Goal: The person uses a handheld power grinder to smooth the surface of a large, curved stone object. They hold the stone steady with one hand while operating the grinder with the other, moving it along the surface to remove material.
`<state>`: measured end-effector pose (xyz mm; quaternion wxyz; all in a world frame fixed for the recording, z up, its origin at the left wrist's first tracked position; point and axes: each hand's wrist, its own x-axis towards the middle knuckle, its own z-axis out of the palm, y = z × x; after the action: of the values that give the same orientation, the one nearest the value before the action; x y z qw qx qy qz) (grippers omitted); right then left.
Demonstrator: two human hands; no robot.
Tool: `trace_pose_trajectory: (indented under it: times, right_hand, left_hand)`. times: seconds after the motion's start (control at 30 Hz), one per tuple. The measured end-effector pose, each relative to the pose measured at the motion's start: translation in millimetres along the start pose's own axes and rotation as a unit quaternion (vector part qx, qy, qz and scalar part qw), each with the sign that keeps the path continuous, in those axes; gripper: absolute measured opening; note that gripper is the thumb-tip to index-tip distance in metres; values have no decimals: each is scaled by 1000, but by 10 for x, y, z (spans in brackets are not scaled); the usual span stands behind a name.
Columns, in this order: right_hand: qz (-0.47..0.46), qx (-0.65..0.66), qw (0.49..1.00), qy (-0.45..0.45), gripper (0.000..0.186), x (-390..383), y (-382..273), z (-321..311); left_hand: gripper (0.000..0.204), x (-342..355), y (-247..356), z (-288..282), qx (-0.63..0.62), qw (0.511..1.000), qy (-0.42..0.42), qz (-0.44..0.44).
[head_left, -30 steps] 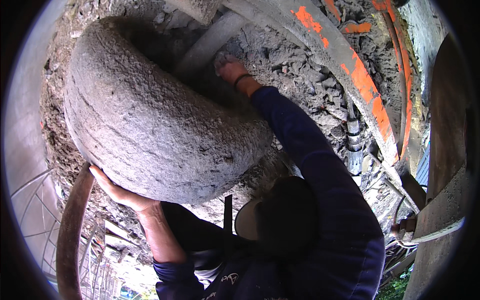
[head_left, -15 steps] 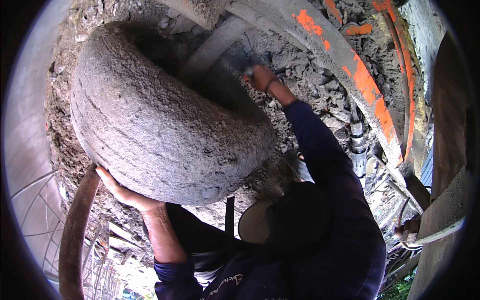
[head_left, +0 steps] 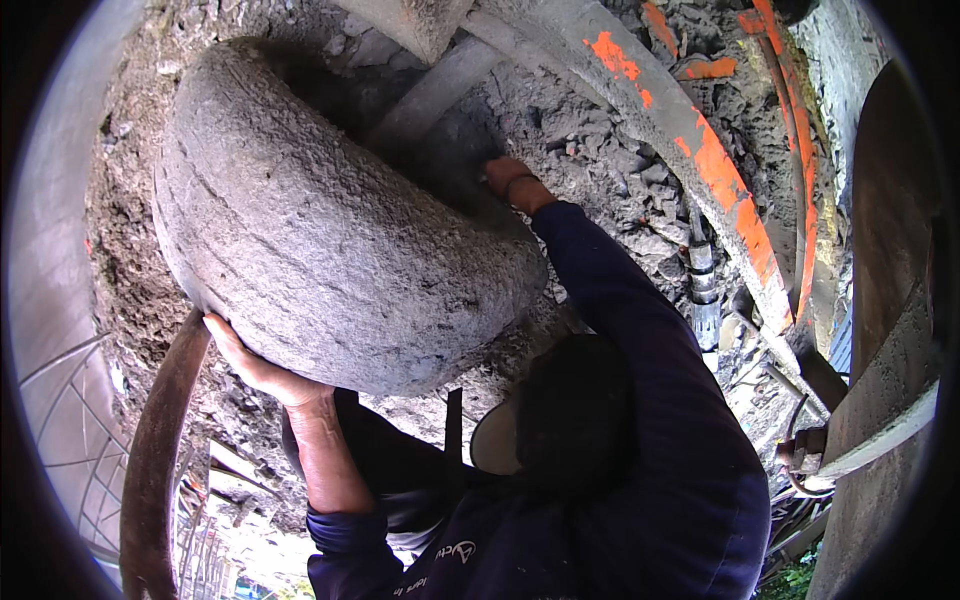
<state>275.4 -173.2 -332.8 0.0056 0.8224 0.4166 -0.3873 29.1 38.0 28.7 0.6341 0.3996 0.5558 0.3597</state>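
A big, rounded, tyre-like grey body (head_left: 330, 250) with a rough, cement-like crust fills the middle left; its kind is unclear. Against its lower left edge lies my left hand (head_left: 265, 370), palm to the surface and fingers stretched along it. My right hand (head_left: 508, 180) is closed at the far right rim of the dark hollow. Whatever it grips is hidden from view. Beyond that hand, a dusty grey bar (head_left: 435, 95) runs across the hollow.
A curved grey frame (head_left: 640, 110) with flaking orange paint arches across the upper right, above broken rubble (head_left: 600, 170). A brown curved bar (head_left: 160, 450) stands at lower left. At far right are a dark upright post (head_left: 885, 200) and a grey metal arm (head_left: 880, 450).
My right hand has moved left and a little nearer, toward the hollow's rim. My left hand stays against the grey body. The view has shifted slightly.
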Motion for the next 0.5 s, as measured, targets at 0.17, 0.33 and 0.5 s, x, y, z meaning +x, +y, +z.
trace_pose_trajectory:
  times: [0.17, 0.33, 0.5]
  right_hand:
    - [59, 143, 983, -93, 43, -1078, 184, 288]
    - [87, 144, 968, -185, 52, -981, 357, 240]
    - [106, 250, 952, 143, 39, -505, 70, -523]
  left_hand:
    - [84, -16, -9, -12, -12, 1000, -11, -7]
    - [78, 13, -31, -4, 9, 999, 2, 35]
    - [73, -48, -15, 88, 29, 996, 54, 65]
